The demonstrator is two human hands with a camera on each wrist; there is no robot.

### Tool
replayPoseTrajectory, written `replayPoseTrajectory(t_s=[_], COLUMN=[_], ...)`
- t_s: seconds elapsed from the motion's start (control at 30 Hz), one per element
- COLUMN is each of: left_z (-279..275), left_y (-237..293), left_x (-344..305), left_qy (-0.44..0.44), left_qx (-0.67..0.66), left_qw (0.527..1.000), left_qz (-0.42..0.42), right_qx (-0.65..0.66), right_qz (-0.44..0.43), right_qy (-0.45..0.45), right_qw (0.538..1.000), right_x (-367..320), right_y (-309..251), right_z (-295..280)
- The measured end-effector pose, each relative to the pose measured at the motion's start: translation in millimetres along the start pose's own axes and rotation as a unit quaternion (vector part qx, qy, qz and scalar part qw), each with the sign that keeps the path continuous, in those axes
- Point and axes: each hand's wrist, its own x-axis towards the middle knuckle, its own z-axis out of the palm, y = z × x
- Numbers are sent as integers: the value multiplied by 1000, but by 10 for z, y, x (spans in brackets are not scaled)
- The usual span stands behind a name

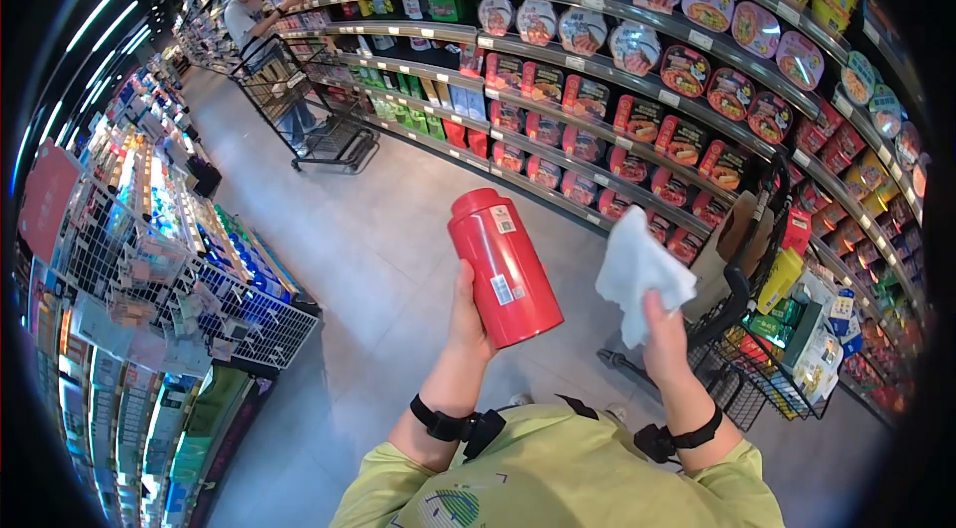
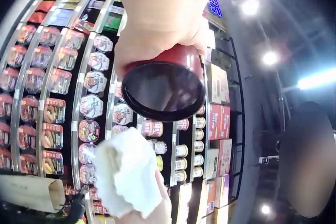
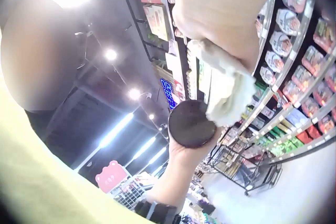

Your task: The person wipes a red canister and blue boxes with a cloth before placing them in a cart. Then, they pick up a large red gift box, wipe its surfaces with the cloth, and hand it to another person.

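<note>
A shiny red canister [image 1: 510, 274] with a narrower red top and two small labels is tilted in front of the person. The left hand [image 1: 468, 314] grips it by its lower left side. Its dark round base [image 2: 164, 91] faces the camera in the left wrist view, with the left hand [image 2: 163, 35] wrapped round the body behind it. To the right, apart from the canister, the right hand [image 1: 665, 334] pinches a crumpled white cloth [image 1: 642, 274] that stands up above the fingers. In the right wrist view the cloth [image 3: 231, 95] hangs beside the canister's base [image 3: 192, 124].
A loaded shopping cart [image 1: 767, 329] stands close on the right. Shelves of packaged food [image 1: 637, 120] curve along the aisle. At left is a wire display rack [image 1: 269, 324]. Farther up the aisle, a person [image 1: 249, 20] stands by another cart [image 1: 289, 100].
</note>
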Motion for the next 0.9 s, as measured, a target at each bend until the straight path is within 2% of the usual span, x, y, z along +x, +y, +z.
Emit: replayPoseTrajectory(t_s=[0.03,0.07,0.1,0.13,0.17,0.23,0.27,0.3,0.33,0.4,0.47,0.53,0.57,0.6,0.63,0.67,0.7,0.73,0.77,0.8,0.83,0.87,0.9], left_z=[-54,-83,-59,-33,-25,-119,-190,-94,-103,-73,69,138,178,221,254,270,281,304,377,350,294,213,4], left_y=[-47,-110,-195,-262,-293,-251,-233,-192,-204,-228,-184,-144,-122,-99,-76,-57,-32,-16,-11,-29,-49,-71,-133], left_x=[16,21,1,-7,-18,-78,-95,-94,-103,-115,-135,-150,-120,-90,-82,-92,-105,-124,-212,-248,-268,-256,-163], left_qy=[-10,-20,14,13,2,-30,-56,-129,-124,-129,-125,-108,-108,-150,-192,-192,-230,-267,-234,-234,-135,-34,-52], left_qx=[4,9,37,58,48,36,35,-17,-18,-8,-6,69,70,157,243,243,235,227,184,184,130,73,43], left_qw=[999,997,996,992,991,989,986,972,972,967,965,959,958,943,919,920,918,914,935,936,960,970,973], left_qz=[-36,-73,-85,-111,-122,-139,-155,-196,-199,-221,-232,-253,-258,-252,-243,-242,-223,-203,-190,-190,-210,-228,-220], right_qx=[-70,-138,-232,-324,-326,-153,-132,-71,-7,4,81,56,2,3,-31,-66,-102,-102,-93,-83,0,0,26], right_qz=[-70,-137,-176,-210,-204,-179,-211,-33,146,101,54,-28,-63,-62,-99,-136,-25,-26,27,80,39,39,9], right_qy=[-103,-204,-247,-287,-274,-296,-203,-188,-167,-79,-14,-59,-85,-81,-155,-233,-216,-216,-181,-144,-76,-77,-43], right_qw=[990,959,924,877,882,926,947,979,975,992,995,996,994,995,982,961,971,971,979,983,996,996,999], right_x=[3,1,-31,-37,11,136,175,224,290,364,377,305,273,282,310,356,398,451,508,543,503,478,415], right_y=[-44,-106,-162,-201,-214,-156,-1,36,40,63,14,-165,-244,-286,-326,-358,-338,-278,-194,-150,-81,-79,-125], right_z=[89,215,311,358,344,342,355,273,168,90,110,56,46,56,85,91,-19,-90,-145,-148,-82,-47,4])
